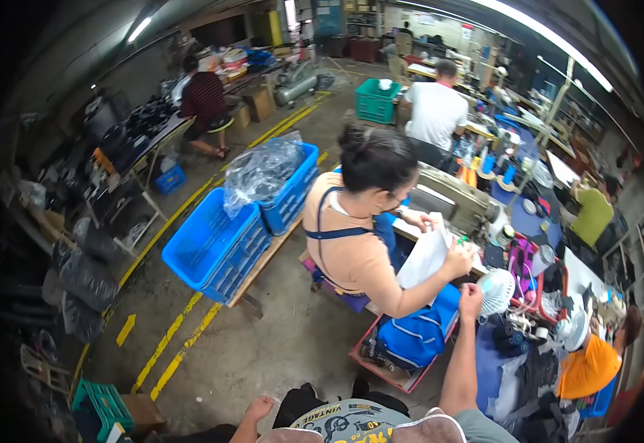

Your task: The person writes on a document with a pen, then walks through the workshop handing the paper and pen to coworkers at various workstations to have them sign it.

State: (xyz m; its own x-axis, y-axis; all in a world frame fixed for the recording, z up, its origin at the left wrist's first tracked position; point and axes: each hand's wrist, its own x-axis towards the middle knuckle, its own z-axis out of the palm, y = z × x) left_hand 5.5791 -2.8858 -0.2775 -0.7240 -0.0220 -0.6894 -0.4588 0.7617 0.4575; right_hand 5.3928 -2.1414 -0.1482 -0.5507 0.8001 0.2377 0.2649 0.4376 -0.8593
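Observation:
My right hand (471, 301) is stretched forward with its fingers curled together, close beside a small white fan (496, 292). Whether anything is pinched in it cannot be made out. Low in the view, my left hand (259, 407) hangs by my side, fingers curled in and nothing visible in them. In front of me a seated co-worker holds white paper sheets (427, 255) in both hands. Beneath that person's arm, a blue bag (413, 338) lies in a red crate (403, 384), left of my right forearm.
Two blue crates (215, 247) stand on a wooden bench, one holding clear plastic (270, 166). Right, a sewing machine (451, 199) and a cluttered worktable (488, 354) adjoin co-workers. Yellow lines (163, 347) mark the floor. A green crate (104, 410) sits lower left.

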